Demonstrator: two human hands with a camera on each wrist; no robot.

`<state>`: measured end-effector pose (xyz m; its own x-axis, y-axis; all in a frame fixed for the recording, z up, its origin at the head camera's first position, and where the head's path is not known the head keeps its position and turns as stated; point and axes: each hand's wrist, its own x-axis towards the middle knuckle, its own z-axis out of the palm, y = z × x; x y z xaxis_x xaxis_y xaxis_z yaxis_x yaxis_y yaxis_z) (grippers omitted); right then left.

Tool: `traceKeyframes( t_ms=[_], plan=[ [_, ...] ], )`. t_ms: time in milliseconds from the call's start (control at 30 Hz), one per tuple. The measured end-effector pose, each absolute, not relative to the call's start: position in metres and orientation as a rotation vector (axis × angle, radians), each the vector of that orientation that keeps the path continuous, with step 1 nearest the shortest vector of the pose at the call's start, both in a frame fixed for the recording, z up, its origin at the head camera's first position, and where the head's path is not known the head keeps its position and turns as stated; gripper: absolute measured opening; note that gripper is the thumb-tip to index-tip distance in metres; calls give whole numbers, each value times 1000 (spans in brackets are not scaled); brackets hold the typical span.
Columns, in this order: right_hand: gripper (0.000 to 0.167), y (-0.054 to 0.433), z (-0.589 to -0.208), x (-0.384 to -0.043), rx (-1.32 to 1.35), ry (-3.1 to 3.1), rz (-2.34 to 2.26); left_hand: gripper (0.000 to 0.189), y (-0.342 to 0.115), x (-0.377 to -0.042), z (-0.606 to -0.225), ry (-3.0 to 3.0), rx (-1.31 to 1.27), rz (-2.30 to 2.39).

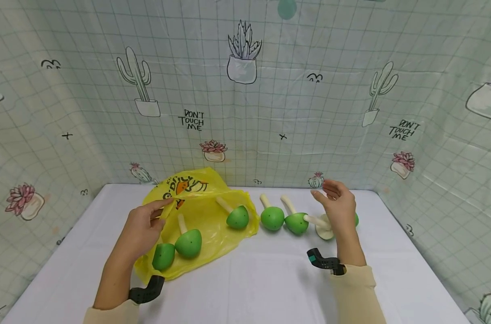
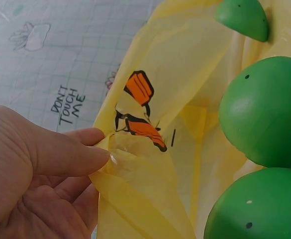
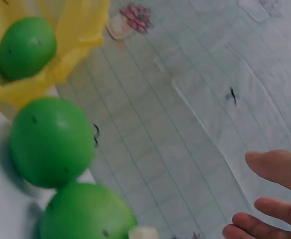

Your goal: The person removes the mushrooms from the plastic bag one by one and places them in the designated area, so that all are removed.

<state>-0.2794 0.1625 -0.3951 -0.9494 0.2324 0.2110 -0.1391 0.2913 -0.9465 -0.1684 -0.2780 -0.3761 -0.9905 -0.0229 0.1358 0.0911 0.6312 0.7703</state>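
Observation:
My left hand point(image 1: 142, 227) pinches the edge of a yellow plastic bag point(image 1: 217, 245) between thumb and fingers; the left wrist view shows the pinched edge close up. Three green-capped mushrooms with pale stems lie in its mouth: one in the middle point(image 1: 189, 244), one at the near left point(image 1: 163, 257), one at the right point(image 1: 238, 217). Outside, beside the bag, lie a mushroom point(image 1: 272, 218) and another mushroom point(image 1: 296, 223), then one with its pale underside point(image 1: 323, 231) showing. My right hand point(image 1: 339, 204) is raised over that end, fingers loosely bent, holding nothing; it partly hides another green cap point(image 1: 356, 219).
A white table point(image 1: 249, 288) lies beneath everything. Behind it and at both sides hangs a grid-patterned cloth point(image 1: 278, 112) with printed cacti and lettering. Each wrist carries a black device, on the left point(image 1: 148, 290) and on the right point(image 1: 325, 262).

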Motion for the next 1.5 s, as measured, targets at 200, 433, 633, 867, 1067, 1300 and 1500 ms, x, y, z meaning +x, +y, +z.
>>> traceKeyframes(
  t_ms=[200,433,633,867,1067,1300,1500],
  plan=[
    [58,131,-394,-276,64,-2224,1743,55,-278,-169,-376,-2715,-50,-1292],
    [50,90,-398,-271,250,-2213,1734,55,-278,-169,-376,-2702,-53,-1277],
    [45,50,-404,-262,401,-2227,1688,55,-277,-172,-377,-2687,-73,-1308],
    [44,1,-416,-242,627,-2337,1636,55,-279,-170,-377,-2682,-85,-1289],
    [54,-40,-429,-226,788,-2542,1603,56,-280,-170,-376,-2686,-71,-1285],
    [63,-77,-445,-215,787,-2741,1452,55,-281,-170,-376,-2688,-58,-1286],
    [64,-90,-452,-210,720,-2752,1365,54,-282,-170,-376,-2674,-82,-1288]
  ],
)
